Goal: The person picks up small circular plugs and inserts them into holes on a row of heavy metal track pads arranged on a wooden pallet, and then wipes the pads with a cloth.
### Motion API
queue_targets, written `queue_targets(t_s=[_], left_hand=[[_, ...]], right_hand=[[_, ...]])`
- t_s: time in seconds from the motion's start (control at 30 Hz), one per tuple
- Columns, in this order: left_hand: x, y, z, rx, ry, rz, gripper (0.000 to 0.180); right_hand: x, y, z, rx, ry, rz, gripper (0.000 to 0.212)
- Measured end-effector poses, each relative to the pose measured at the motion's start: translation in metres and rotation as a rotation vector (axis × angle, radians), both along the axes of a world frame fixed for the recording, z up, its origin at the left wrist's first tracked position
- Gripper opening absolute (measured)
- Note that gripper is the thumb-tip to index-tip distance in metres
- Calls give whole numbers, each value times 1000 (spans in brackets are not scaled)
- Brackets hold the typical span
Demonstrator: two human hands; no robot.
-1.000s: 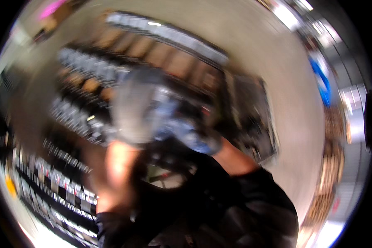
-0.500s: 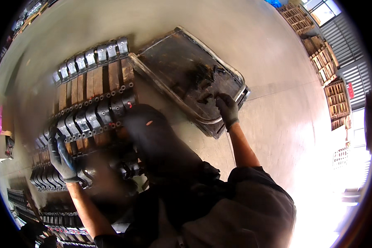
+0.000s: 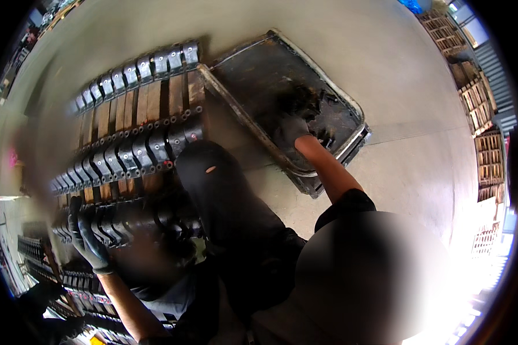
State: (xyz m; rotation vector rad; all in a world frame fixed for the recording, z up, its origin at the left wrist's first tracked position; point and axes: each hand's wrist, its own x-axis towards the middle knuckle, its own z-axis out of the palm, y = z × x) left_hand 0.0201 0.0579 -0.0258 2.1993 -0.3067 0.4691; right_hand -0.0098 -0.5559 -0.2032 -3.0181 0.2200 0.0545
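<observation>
My left hand (image 3: 90, 241), in a dark glove, is over the near row of black curved metal parts (image 3: 121, 221), its fingers stretched out. Whether it touches them I cannot tell. My right hand (image 3: 292, 131), also gloved, reaches down into a dark, worn tray (image 3: 247, 75) with a raised metal rim. Small black pieces (image 3: 327, 138) lie loose around it. Its fingers are blurred against the dark contents, so any hold is hidden. A middle row of black curved parts (image 3: 129, 154) with bolt holes runs between my left hand and the tray.
Wooden slats (image 3: 149, 100) show beneath the rows, with a far row of similar parts (image 3: 138, 70) behind. My knee (image 3: 210, 167) stands between the parts and the tray. Stacked pallets (image 3: 475, 103) line the right wall. More rows of parts (image 3: 86, 282) sit at lower left.
My right hand has moved from the tray's near right edge deeper in and to the left among the black pieces. My left hand has drawn slightly lower. The whole view has shifted.
</observation>
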Motion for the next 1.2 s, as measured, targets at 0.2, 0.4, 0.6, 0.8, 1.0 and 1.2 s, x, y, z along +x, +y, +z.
queue_targets(t_s=[0.2, 0.4, 0.6, 0.8, 1.0, 1.2], left_hand=[[-34, 0, 13, -259, 86, -70, 52], [-42, -6, -13, -271, 151, 45, 60], [-52, -1, 0, 50, 46, -15, 64], [-55, 5, -18, -96, 115, -10, 70], [-57, 7, -11, -103, 134, -12, 57], [-57, -4, -14, 140, -22, -100, 61]], right_hand=[[17, -2, -49, -40, 163, 95, 39], [15, -77, -124, -258, 202, -61, 40], [20, -34, -89, -223, 276, -42, 34], [1, -41, -77, 96, -70, -118, 24], [8, -22, -86, 307, -109, -129, 35], [16, -3, -80, 60, 148, 23, 53]])
